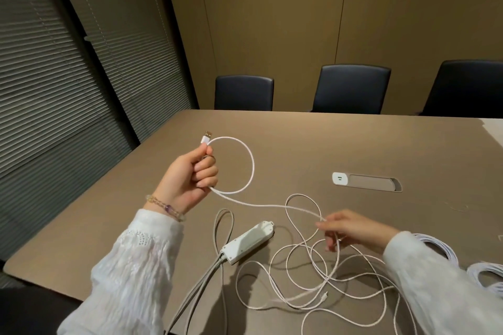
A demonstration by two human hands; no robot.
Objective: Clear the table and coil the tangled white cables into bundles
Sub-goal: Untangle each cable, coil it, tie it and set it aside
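The white cable looks light, limp and likely to kink, so we would take it near the plug; our left hand grips one loop, our right hand pinches the run above the tangle on the desk, beside a power strip

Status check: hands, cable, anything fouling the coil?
Left hand grips first loop of white cable. Right hand pinches the feed. Rest tangled beside power strip.
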